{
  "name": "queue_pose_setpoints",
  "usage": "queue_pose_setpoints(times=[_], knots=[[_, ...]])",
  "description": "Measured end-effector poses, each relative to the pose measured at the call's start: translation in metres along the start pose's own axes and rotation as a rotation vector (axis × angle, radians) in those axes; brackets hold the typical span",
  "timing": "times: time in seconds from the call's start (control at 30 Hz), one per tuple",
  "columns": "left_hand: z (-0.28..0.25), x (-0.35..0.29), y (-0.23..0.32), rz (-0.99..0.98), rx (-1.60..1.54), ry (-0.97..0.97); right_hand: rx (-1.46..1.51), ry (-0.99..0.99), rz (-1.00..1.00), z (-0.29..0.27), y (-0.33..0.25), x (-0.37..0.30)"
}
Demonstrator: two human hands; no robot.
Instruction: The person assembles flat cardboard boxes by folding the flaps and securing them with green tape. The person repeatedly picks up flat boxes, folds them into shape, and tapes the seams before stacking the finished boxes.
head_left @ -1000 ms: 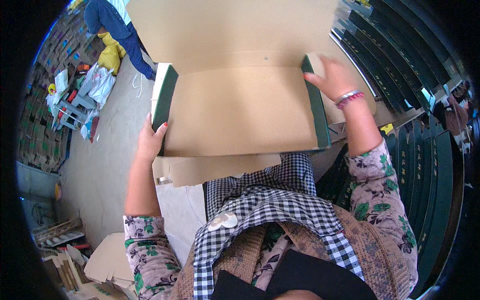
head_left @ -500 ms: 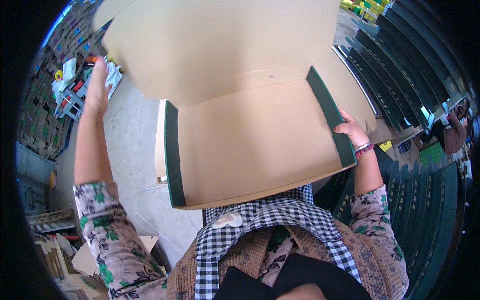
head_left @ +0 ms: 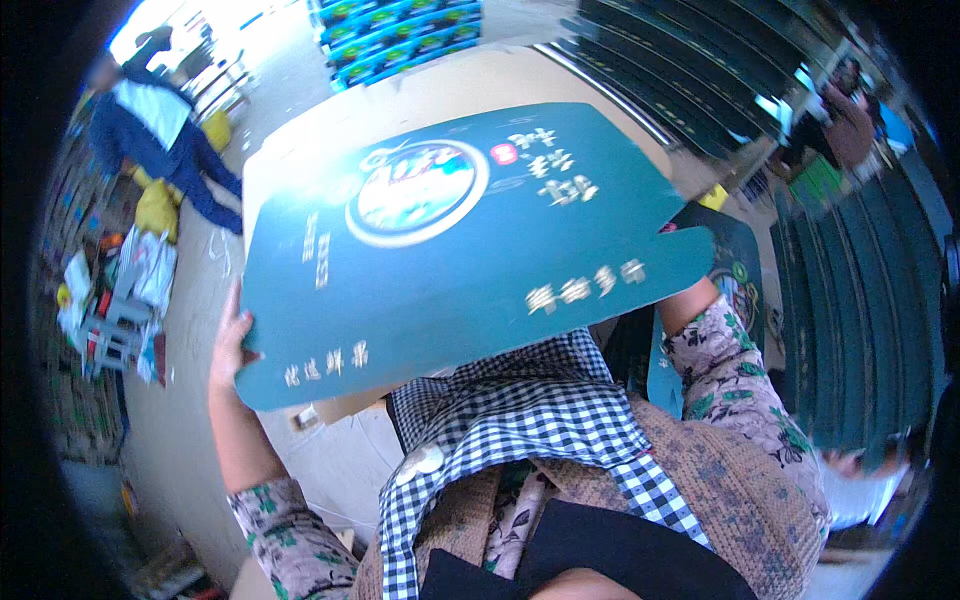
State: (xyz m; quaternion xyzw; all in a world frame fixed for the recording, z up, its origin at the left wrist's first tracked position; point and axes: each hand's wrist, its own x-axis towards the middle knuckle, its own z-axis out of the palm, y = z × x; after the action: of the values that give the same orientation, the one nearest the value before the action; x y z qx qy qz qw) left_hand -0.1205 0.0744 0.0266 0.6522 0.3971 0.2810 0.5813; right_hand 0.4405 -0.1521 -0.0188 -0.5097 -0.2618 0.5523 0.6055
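Covering most of the view's centre, a dark green cardboard lid panel with rounded corners, pale lettering and a round white-rimmed emblem (head_left: 470, 270) lies between the person's arms, just beyond a black-and-white checked cloth apron (head_left: 520, 425). The left hand (head_left: 231, 335) touches the panel's left edge near its nearest corner, fingers stretched along the side and thumb bent toward the green face; I cannot tell whether it pinches the cardboard. The right forearm (head_left: 688, 305), in a pinkish floral sleeve (head_left: 725, 365), passes under the rounded flap on the right, which hides the right hand, so I cannot tell how its fingers stand.

Beyond the far edge of the panel shows a flat tan cardboard sheet (head_left: 500, 83). Rows of long dark green cardboard pieces (head_left: 850, 330) stand at the right. Farther off, a stack of bright blue patterned cartons (head_left: 405, 40) stands on the pale grey floor (head_left: 180, 420), and at the left a person in dark blue clothing (head_left: 190, 165) is near a bulging yellow sack (head_left: 157, 212).
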Motion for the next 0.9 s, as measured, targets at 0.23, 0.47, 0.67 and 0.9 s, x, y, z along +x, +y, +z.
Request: queue_pose_setpoints(times=[0.23,0.47,0.67,0.9], knots=[[0.024,0.011,-0.017,-0.363,-0.511,0.158,0.033,0.274,-0.188,-0.026,0.005,-0.132],[0.197,0.129,0.054,-0.143,-0.252,-0.439,-0.055,0.841,-0.383,-0.052,0.016,-0.347],[0.352,0.150,0.089,0.024,-0.478,-1.064,-0.089,1.359,-0.471,-0.077,0.055,-0.476],[0.391,0.097,0.078,0.116,0.011,-1.152,-0.019,1.789,-0.333,-0.113,0.158,-0.538]])
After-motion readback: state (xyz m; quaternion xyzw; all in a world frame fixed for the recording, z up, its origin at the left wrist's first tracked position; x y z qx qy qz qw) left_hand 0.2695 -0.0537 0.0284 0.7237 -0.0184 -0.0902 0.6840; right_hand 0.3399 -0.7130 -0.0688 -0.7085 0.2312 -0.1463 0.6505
